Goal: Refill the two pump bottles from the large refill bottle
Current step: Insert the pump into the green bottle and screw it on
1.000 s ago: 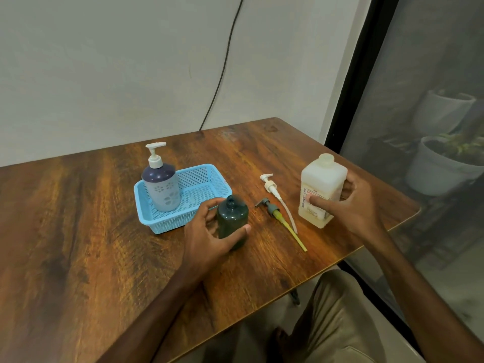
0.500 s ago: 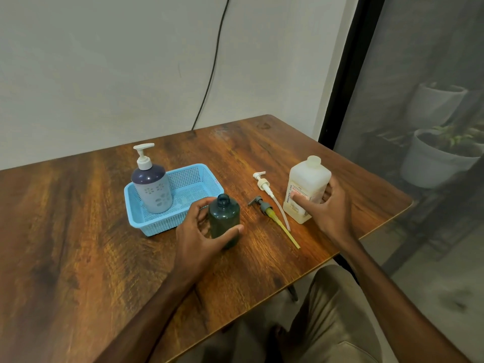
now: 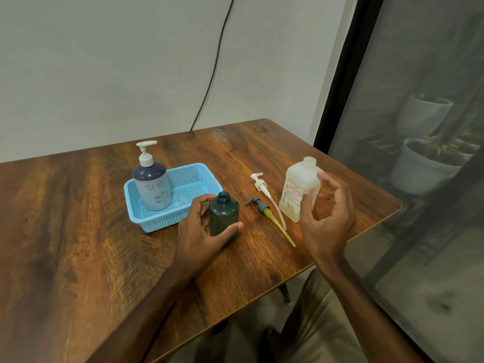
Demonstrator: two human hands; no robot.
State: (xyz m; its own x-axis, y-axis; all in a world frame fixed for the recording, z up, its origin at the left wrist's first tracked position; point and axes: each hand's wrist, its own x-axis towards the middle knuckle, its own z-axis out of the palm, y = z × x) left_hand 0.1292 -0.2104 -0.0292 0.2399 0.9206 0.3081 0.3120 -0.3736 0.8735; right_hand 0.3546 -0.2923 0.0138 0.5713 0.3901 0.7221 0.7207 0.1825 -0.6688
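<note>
A dark green pump bottle (image 3: pixel 223 217) stands upright on the wooden table (image 3: pixel 78 231) with its neck uncovered, and my left hand (image 3: pixel 199 231) is wrapped around it. The large whitish refill bottle (image 3: pixel 296 191) stands to the right. Just in front of it my right hand (image 3: pixel 327 221) hovers with fingers spread, holding nothing. Between the two bottles lie a white pump head (image 3: pixel 260 183) and a grey pump head with a yellow tube (image 3: pixel 263 206). A purple pump bottle (image 3: pixel 153 187), its white pump on, stands in a blue basket (image 3: pixel 195 172).
The table's right edge and rounded corner lie close to the refill bottle. Beyond them is a dark-framed glass panel with plant pots (image 3: pixel 424 166) behind it. A black cable (image 3: pixel 214 69) runs down the wall. My knees show under the front edge.
My right hand has let go of the refill bottle and pulled back toward me with its fingers spread. My left hand stays on the green bottle.
</note>
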